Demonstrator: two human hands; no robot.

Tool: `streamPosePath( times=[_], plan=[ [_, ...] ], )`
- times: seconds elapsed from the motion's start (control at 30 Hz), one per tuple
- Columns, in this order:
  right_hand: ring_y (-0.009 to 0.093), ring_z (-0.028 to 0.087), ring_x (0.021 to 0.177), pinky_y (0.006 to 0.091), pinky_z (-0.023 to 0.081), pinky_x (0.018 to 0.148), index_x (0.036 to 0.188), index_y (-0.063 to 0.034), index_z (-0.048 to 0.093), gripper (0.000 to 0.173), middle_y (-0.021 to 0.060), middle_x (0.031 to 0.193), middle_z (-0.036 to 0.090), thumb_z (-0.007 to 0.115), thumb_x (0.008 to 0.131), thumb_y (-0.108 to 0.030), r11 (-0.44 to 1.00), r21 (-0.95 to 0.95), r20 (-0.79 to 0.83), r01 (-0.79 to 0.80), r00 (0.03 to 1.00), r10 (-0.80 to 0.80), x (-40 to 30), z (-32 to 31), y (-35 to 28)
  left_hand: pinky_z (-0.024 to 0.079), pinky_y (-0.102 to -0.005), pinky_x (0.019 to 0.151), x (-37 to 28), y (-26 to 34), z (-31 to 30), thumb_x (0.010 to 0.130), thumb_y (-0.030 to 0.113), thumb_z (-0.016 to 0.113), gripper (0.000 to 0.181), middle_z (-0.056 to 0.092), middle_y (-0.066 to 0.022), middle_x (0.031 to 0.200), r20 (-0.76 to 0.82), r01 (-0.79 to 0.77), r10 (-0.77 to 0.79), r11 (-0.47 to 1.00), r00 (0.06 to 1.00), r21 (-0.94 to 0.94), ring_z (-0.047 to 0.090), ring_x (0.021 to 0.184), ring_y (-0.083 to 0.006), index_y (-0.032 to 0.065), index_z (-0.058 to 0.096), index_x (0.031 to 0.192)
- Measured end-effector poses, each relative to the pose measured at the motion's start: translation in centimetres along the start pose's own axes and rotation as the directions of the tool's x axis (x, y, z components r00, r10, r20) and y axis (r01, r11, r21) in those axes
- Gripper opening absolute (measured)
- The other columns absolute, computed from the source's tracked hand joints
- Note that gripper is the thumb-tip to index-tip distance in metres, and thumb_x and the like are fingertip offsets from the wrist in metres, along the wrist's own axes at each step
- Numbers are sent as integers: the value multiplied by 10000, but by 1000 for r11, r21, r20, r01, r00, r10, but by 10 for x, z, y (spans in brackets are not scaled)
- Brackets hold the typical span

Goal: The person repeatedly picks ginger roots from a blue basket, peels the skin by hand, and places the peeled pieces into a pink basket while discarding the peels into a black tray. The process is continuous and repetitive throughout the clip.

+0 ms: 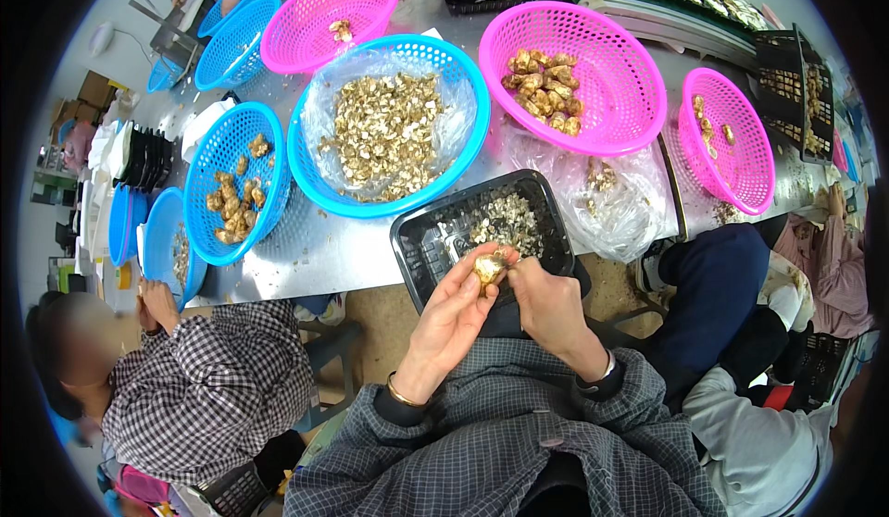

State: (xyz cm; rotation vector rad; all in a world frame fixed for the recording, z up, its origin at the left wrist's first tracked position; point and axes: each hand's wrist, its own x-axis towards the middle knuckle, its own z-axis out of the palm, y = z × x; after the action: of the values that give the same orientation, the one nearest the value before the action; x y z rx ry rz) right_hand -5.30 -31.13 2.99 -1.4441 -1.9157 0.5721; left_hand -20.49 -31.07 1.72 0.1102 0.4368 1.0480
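My left hand (450,312) holds a knobbly golden-brown piece (488,267), a mushroom or a tuber, between thumb and fingers. Curled fingers bring my right hand (552,309) up against its right side; whether they pinch a small tool is hidden. Just beyond both hands, a black plastic tray (434,229) juts over the metal table's near edge. Pale scraps (510,218) lie heaped in its far right part. Beyond the tray, a blue basket (305,177) lined with clear plastic holds many brown and white trimmings (389,128).
A pink basket (625,93) with whole brown pieces stands beyond a crumpled plastic bag (618,204). Another pink basket (750,149) is farther right. A blue basket (198,156) with pieces stands left. A person in a checked shirt (215,385) sits left; others sit right.
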Motion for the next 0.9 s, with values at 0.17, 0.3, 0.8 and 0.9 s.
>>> streamPosePath(
  times=[0.17, 0.3, 0.8, 0.9],
  plan=[
    [344, 560, 513, 402, 402, 428, 883, -35, 499, 93, 157, 584, 539, 494, 907, -125, 998, 29, 24, -60, 998, 59, 2, -3, 9, 448, -233, 903, 1, -3, 9, 879, 58, 544, 488, 446, -154, 1265, -14, -30, 31, 998, 999, 50, 475, 1131, -189, -49, 340, 1310],
    [306, 590, 534, 395, 438, 432, 858, -49, 503, 59, 135, 618, 573, 530, 850, -101, 1000, -9, 37, 15, 999, -15, 8, -1, -4, 424, -251, 923, -1, -2, 3, 886, 70, 537, 454, 478, -96, 1245, 38, -35, 32, 996, 999, 82, 495, 1080, -142, -17, 379, 1303],
    [395, 544, 570, 418, 381, 476, 849, -12, 453, 147, 203, 641, 528, 421, 941, -122, 998, -37, 64, -52, 996, 54, 8, 7, -2, 406, -260, 927, -6, -5, -5, 898, 129, 558, 440, 474, -36, 1246, 75, -131, 117, 966, 990, 222, 476, 1069, -97, 36, 411, 1302],
    [396, 547, 575, 417, 383, 475, 855, -12, 452, 130, 203, 645, 530, 425, 935, -112, 997, 65, 47, -31, 998, 28, 7, 1, -4, 402, -263, 937, -7, -1, -3, 912, 144, 537, 429, 469, -38, 1252, 102, -151, 128, 954, 986, 258, 472, 1089, -103, 33, 407, 1305]
  ],
)
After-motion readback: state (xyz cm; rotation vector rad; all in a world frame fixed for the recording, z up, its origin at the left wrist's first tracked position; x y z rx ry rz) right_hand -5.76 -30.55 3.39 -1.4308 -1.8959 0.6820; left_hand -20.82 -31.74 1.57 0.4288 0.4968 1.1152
